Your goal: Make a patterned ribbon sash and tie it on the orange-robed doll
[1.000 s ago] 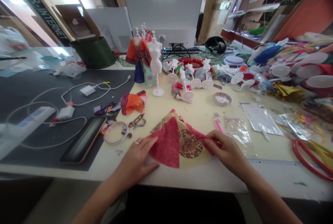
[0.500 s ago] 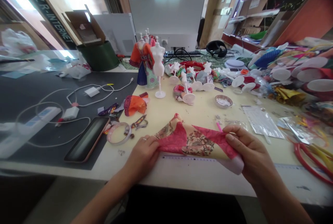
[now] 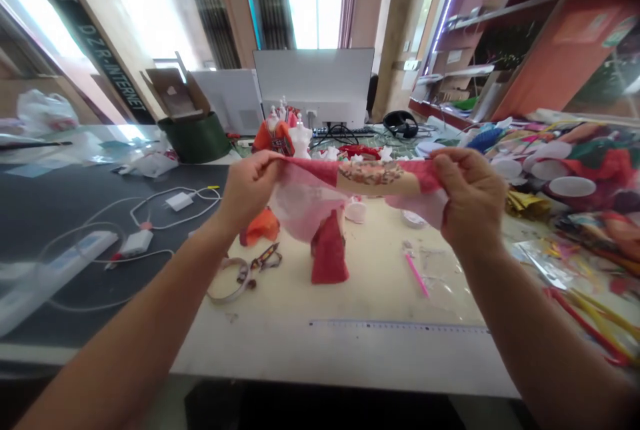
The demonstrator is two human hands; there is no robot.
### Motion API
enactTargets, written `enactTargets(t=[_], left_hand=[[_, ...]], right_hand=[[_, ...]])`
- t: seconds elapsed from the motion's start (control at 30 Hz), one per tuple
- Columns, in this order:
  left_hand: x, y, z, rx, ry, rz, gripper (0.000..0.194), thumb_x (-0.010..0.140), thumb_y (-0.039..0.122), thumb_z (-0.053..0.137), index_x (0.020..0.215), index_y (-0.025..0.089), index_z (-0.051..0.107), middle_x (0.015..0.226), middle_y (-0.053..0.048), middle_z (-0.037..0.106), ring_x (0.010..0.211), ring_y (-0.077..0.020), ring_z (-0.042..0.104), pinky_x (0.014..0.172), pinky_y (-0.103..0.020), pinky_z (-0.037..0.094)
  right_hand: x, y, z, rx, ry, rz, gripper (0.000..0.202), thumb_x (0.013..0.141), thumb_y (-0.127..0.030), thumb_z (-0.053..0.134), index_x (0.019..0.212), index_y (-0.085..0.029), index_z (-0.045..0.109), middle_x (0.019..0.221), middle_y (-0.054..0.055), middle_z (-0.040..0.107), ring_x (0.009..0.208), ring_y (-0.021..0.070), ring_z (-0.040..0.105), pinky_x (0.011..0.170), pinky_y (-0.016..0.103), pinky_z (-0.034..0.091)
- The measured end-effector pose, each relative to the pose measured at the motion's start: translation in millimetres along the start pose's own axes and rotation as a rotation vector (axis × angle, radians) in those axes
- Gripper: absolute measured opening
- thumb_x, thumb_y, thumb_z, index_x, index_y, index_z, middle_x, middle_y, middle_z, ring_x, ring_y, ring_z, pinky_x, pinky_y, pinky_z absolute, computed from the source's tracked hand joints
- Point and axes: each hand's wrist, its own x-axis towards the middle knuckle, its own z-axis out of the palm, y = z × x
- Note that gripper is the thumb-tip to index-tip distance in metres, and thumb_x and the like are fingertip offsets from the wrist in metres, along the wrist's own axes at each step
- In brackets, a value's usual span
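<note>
A pink and cream floral fabric piece [image 3: 375, 177] is stretched level between my two hands, held up over the table. My left hand [image 3: 250, 187] pinches its left end, and my right hand [image 3: 470, 197] grips the right end. Sheer pale pink cloth sags below the patterned band near each hand. Below the middle, a dark red flap [image 3: 330, 250] hangs down. Behind the fabric stand small white dress-form mannequins [image 3: 300, 140], partly covered by it; one wears an orange garment [image 3: 273, 137].
A ruler [image 3: 400, 327] lies along the near table edge, with a pink pen-like stick [image 3: 417, 275] beyond it. On the left are a tape roll [image 3: 229, 293], orange cloth [image 3: 261, 227] and a power strip [image 3: 60, 277]. Red-handled scissors [image 3: 590, 327] and piled materials occupy the right.
Both hands have risen away from the table, lifting the fabric and pulling it taut. The view has tilted upward. The phone on the left is now hidden behind my left arm.
</note>
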Motion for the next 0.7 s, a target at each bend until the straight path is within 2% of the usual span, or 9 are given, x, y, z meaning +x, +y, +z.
enactTargets(t=[0.07,0.13,0.17,0.2,0.3,0.37,0.43,0.53,0.7], left_hand=[[-1.6,9.9,-10.6,0.001,0.093,0.074,0.031,0.09,0.04,0.042,0.102,0.02,0.062,0.09,0.0,0.064,0.088,-0.0198,0.059,0.08,-0.029,0.045],[-18.7,12.0,-16.2,0.026,0.151,0.104,0.025,0.09,0.035,0.043,0.102,0.023,0.061,0.097,0.002,0.063,0.091,-0.0187,0.058,0.085,-0.029,0.044],[-32.0,9.1,-16.4,0.031,0.147,0.1,0.021,0.09,0.032,0.045,0.099,0.024,0.062,0.094,0.002,0.064,0.089,-0.0178,0.059,0.083,-0.029,0.045],[-47.4,3.4,-15.0,0.04,0.09,0.089,0.018,0.089,0.029,0.047,0.098,0.024,0.062,0.091,0.002,0.064,0.085,-0.0172,0.06,0.08,-0.029,0.047],[-99.5,-24.2,-4.9,0.049,-0.135,0.107,0.019,0.085,0.018,0.047,0.095,0.022,0.062,0.096,-0.002,0.066,0.091,-0.0182,0.061,0.084,-0.031,0.047],[-131.8,-43.1,2.4,0.088,-0.249,0.112,0.02,0.082,0.014,0.047,0.091,0.021,0.064,0.095,-0.004,0.067,0.091,-0.019,0.062,0.085,-0.033,0.048],[-157.1,-56.4,7.2,0.084,-0.333,0.139,0.022,0.081,0.012,0.046,0.089,0.019,0.065,0.094,-0.005,0.068,0.093,-0.0195,0.061,0.087,-0.033,0.049],[-179.3,-63.4,8.8,0.104,-0.418,0.188,0.028,0.08,0.008,0.042,0.092,0.019,0.064,0.096,-0.005,0.068,0.096,-0.0196,0.061,0.093,-0.037,0.046],[-192.8,-49.3,6.4,0.139,-0.465,0.165,0.034,0.082,0.005,0.039,0.105,0.02,0.059,0.104,-0.005,0.067,0.102,-0.019,0.058,0.097,-0.039,0.043]], right_hand=[[-4.3,-20.9,-6.4,-0.103,0.033,-0.178,0.009,0.082,-0.028,0.061,0.088,-0.025,0.066,0.076,-0.002,0.061,0.064,0.0111,0.056,0.059,0.025,0.045],[-23.1,-33.1,-18.9,-0.36,0.077,-0.31,0.009,0.083,-0.028,0.061,0.09,-0.027,0.066,0.078,-0.001,0.062,0.071,0.0142,0.058,0.063,0.028,0.045],[-36.5,-34.1,-26.7,-0.471,0.027,-0.336,0.011,0.083,-0.027,0.06,0.093,-0.029,0.065,0.081,-0.001,0.064,0.073,0.0157,0.06,0.065,0.029,0.046],[-51.7,-31.6,-35.0,-0.562,-0.072,-0.357,0.014,0.083,-0.027,0.06,0.095,-0.03,0.063,0.082,0.0,0.065,0.071,0.0165,0.061,0.063,0.03,0.047],[-99.3,-11.0,-58.6,-0.663,-0.559,-0.345,0.019,0.083,-0.025,0.059,0.102,-0.03,0.059,0.078,0.0,0.068,0.063,0.0164,0.062,0.057,0.028,0.049],[-126.6,4.4,-70.0,-0.687,-0.754,-0.312,0.025,0.084,-0.022,0.057,0.108,-0.028,0.055,0.082,0.002,0.07,0.067,0.0179,0.065,0.058,0.028,0.05],[-146.6,15.3,-76.9,-0.723,-0.828,-0.24,0.024,0.086,-0.023,0.054,0.11,-0.026,0.054,0.083,0.003,0.07,0.07,0.0186,0.066,0.061,0.029,0.052],[-162.9,22.4,-81.5,-0.765,-0.862,-0.166,0.025,0.088,-0.028,0.051,0.113,-0.024,0.051,0.087,0.005,0.069,0.074,0.0193,0.067,0.063,0.03,0.054],[-175.2,31.1,-90.7,-0.864,-0.938,-0.304,0.048,0.08,-0.039,0.059,0.123,-0.021,0.047,0.1,0.009,0.068,0.085,0.0233,0.067,0.07,0.034,0.056]])
